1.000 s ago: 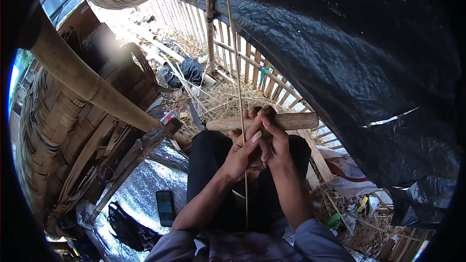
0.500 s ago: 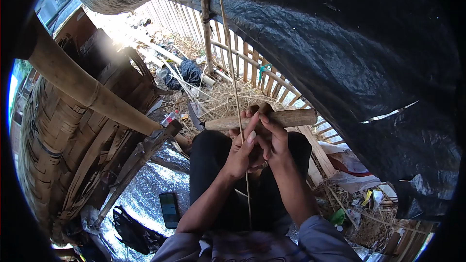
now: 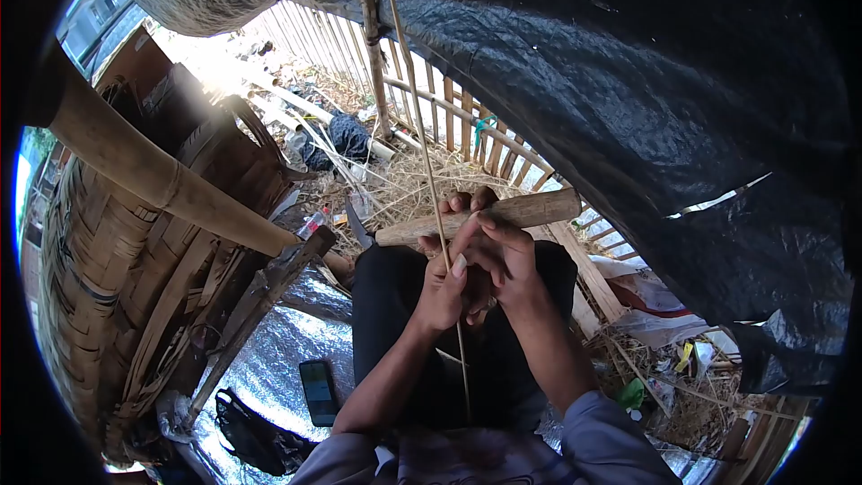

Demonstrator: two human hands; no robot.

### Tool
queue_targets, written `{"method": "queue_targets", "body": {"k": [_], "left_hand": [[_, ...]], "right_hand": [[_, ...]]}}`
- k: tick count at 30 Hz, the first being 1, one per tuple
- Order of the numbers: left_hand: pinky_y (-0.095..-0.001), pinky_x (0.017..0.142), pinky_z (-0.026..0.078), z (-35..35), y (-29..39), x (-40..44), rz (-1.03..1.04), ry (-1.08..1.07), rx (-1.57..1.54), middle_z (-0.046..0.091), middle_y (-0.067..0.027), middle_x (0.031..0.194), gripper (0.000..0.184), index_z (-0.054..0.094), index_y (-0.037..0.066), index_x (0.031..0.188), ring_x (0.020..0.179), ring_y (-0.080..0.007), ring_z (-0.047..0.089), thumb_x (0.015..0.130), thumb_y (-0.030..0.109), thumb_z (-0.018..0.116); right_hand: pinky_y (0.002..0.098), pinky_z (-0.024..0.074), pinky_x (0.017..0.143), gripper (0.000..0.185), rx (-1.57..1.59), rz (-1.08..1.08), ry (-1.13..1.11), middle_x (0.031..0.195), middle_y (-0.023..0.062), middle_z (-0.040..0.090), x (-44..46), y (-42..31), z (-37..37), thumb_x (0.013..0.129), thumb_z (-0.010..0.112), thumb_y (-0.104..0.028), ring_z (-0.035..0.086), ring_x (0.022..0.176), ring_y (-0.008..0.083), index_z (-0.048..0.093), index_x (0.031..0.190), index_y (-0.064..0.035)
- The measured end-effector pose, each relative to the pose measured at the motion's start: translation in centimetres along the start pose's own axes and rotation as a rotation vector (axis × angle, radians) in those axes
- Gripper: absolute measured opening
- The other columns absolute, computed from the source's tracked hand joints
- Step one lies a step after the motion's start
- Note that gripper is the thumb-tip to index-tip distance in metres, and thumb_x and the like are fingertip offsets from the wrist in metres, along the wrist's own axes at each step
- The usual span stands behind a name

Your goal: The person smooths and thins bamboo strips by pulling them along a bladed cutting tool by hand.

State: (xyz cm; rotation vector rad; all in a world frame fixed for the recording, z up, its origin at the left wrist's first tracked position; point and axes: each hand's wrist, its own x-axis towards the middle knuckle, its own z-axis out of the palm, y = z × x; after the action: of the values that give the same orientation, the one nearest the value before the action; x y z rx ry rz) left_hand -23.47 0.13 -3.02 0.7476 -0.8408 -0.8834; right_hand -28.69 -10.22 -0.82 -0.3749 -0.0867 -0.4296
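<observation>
My left hand (image 3: 440,292) is closed, its thumb pressed along a long thin bamboo strip (image 3: 420,117) that runs upright past my fingers and down between my knees. My right hand (image 3: 505,250) is wrapped round the thick wooden handle (image 3: 543,207) of a knife, which lies crosswise above my lap. From the handle's left end its dark, curved blade (image 3: 357,223) points up and away. Both hands meet at the strip, and their fingers overlap, so the exact contact is partly hidden.
At left stand a large woven bamboo basket (image 3: 108,278) and a thick bamboo pole (image 3: 171,184). A phone (image 3: 317,392) and a black plastic bag (image 3: 251,431) lie on silvery sheeting (image 3: 296,332). Dark tarpaulin (image 3: 646,126) hangs at right, before a slatted bamboo fence (image 3: 440,108).
The knife handle has tilted slightly, its right end a little higher relative to my hands. Both hands keep their hold, and the whole view has shifted a little.
</observation>
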Motion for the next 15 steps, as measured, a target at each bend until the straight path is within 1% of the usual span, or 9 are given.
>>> {"method": "queue_targets", "body": {"k": [2,6,10,12,15], "left_hand": [[-0.0196,0.033,0.036,0.3,0.19,0.16,0.011,-0.001,-0.018,0.06,-0.0118,0.077,0.065,0.022,0.009,0.149,0.037,-0.0088,0.046,0.099,0.046,0.039],[-0.0202,0.034,0.038,0.14,-0.22,0.09,0.032,0.022,-0.052,0.06,-0.0125,0.079,0.066,0.023,0.008,0.148,0.039,-0.0088,0.047,0.098,0.047,0.041],[-0.0205,0.035,0.039,0.2,-0.05,0.2,0.005,0.018,-0.047,0.06,-0.0125,0.079,0.065,0.024,0.008,0.148,0.04,-0.0087,0.049,0.099,0.046,0.042],[-0.0211,0.028,0.035,0.11,0.05,0.3,-0.04,0.028,0.032,0.057,-0.0188,0.08,0.073,0.017,0.014,0.15,0.034,-0.0118,0.041,0.095,0.056,0.041],[-0.0213,0.031,0.038,-0.2,0.16,0.46,-0.055,0.032,0.075,0.057,-0.0182,0.081,0.073,0.019,0.016,0.15,0.036,-0.0129,0.043,0.095,0.056,0.042]], "right_hand": [[0.062,0.0394,0.101,0.024,-0.044,0.006,-0.063,0.114,0.0095,0.044,0.09,-0.05,-0.47,0.086,0.06,-0.014,0.038,0.124,0.0251,0.048,0.107,-0.0092],[0.062,0.0398,0.101,0.025,-0.012,-0.009,-0.055,0.114,0.0101,0.044,0.17,-0.02,-0.41,0.086,0.06,-0.014,0.038,0.124,0.0257,0.048,0.108,-0.0087],[0.0621,0.0404,0.1,0.025,0.006,-0.024,-0.018,0.113,0.0103,0.044,0.0,-0.09,-0.17,0.086,0.059,-0.013,0.038,0.125,0.0259,0.048,0.109,-0.0084],[0.0622,0.0405,0.1,0.025,0.009,-0.025,-0.009,0.113,0.0103,0.044,0.05,-0.09,-0.21,0.086,0.059,-0.013,0.038,0.124,0.026,0.048,0.108,-0.0084],[0.0627,0.0417,0.098,0.024,-0.041,-0.033,-0.004,0.113,0.0107,0.045,0.26,-0.28,-0.79,0.086,0.058,-0.012,0.038,0.125,0.0266,0.048,0.108,-0.008]]}}
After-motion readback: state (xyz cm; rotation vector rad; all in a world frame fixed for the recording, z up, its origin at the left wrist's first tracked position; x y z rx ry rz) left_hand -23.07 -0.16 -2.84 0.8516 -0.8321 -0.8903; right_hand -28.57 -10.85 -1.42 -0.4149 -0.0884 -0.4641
